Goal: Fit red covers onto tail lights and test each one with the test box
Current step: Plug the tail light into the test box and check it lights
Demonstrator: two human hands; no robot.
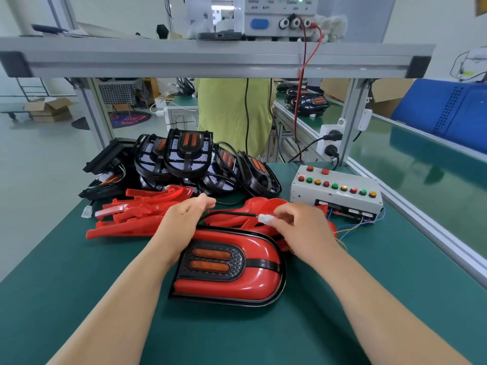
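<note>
Right hand pinches plug at 12 o'clock of covered light, test box at 2 o'clock; left hand loosely curled, grip on cable unclear

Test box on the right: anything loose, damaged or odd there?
Yes: thin blue, yellow and orange wires trail loose and unbundled from the front of the grey metal test box onto the green bench mat, close beside the right hand, which pinches the white plug. No damage shows.

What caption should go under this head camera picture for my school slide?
A right hand pinches the white plug of a covered tail light, near the test box.
</note>
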